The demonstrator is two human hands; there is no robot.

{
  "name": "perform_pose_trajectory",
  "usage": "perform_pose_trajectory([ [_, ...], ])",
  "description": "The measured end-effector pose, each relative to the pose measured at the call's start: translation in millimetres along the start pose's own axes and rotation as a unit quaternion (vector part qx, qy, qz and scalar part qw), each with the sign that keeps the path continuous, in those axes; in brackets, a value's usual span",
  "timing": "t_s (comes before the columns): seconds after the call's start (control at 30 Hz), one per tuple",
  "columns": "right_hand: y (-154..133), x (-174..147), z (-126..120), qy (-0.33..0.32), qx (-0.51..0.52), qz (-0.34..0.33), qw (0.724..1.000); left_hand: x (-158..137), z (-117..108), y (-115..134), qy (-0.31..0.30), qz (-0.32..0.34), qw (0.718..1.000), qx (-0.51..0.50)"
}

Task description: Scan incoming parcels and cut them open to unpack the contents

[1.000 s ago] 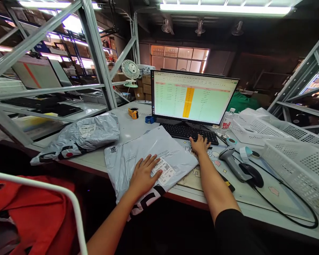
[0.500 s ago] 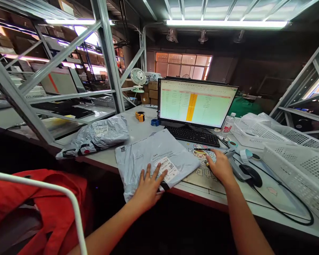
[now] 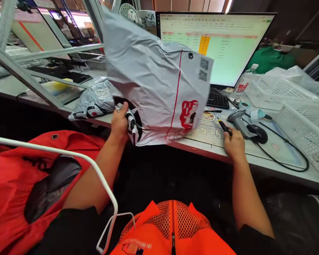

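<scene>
My left hand [image 3: 120, 122] is closed on the lower left corner of a grey plastic mailer bag [image 3: 154, 81], which is lifted and tilted in front of the monitor. The bag's side with a red line and red print faces me. My right hand [image 3: 234, 141] is closed around a black utility knife [image 3: 225, 127] with a yellow tip, held just above the desk's front edge. A grey barcode scanner [image 3: 240, 122] lies just beyond that hand. Beside the lifted bag, a second grey mailer bag [image 3: 95, 101] rests on the desk at left.
The monitor [image 3: 236, 49] and the keyboard [image 3: 218, 100] are partly hidden by the bag. White perforated baskets [image 3: 305, 127] and a bottle [image 3: 246, 79] stand at right. A dark pen [image 3: 213, 111] lies on the mat. At left are a red bag [image 3: 10, 170] and a white metal bar [image 3: 95, 166].
My left hand has gone from lying on the bag to gripping its corner, raising and turning it over. My right hand has taken up the utility knife and moved nearer. The view has tilted down.
</scene>
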State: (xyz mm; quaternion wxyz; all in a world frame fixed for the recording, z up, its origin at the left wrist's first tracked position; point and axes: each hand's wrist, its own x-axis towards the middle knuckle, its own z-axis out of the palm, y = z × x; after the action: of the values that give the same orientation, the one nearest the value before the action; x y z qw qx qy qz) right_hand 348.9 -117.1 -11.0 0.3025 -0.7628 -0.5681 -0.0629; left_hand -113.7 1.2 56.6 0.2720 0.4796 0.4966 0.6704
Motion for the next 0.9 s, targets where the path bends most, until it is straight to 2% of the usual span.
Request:
perform_pose_trajectory([
  [0.13,3.5,-4.9,-2.9,0.129,0.094,0.047,0.986,-9.0,27.4,-38.7,-0.072,-0.037,0.997,0.004],
  [0.2,4.7,-7.2,-6.3,0.174,0.143,0.083,0.971,-13.9,40.2,-56.8,-0.114,-0.002,0.992,0.045],
  [0.3,-3.2,-4.8,-20.0,0.185,0.216,0.111,0.952,-19.6,51.3,-73.1,-0.136,0.056,0.981,0.124],
  [0.4,-38.7,9.5,-40.8,0.123,0.286,0.081,0.947,-23.3,54.8,-77.1,-0.120,0.084,0.977,0.155],
  [0.5,-108.5,32.6,-48.6,0.003,0.291,-0.026,0.956,-25.4,55.3,-75.7,-0.101,0.096,0.977,0.159],
  [0.6,-191.1,54.1,-30.8,-0.102,0.225,-0.143,0.958,-27.1,54.5,-73.5,-0.084,0.092,0.978,0.166],
  [0.7,-249.9,65.5,-2.3,-0.151,0.141,-0.186,0.961,-30.7,52.0,-71.6,-0.058,0.091,0.979,0.174],
  [0.8,-261.4,60.8,12.8,-0.199,0.078,-0.188,0.959,-35.8,50.1,-70.3,-0.017,0.089,0.982,0.168],
  [0.9,-230.2,41.4,0.6,-0.234,0.050,-0.184,0.953,-39.4,51.3,-69.5,0.015,0.082,0.983,0.161],
])
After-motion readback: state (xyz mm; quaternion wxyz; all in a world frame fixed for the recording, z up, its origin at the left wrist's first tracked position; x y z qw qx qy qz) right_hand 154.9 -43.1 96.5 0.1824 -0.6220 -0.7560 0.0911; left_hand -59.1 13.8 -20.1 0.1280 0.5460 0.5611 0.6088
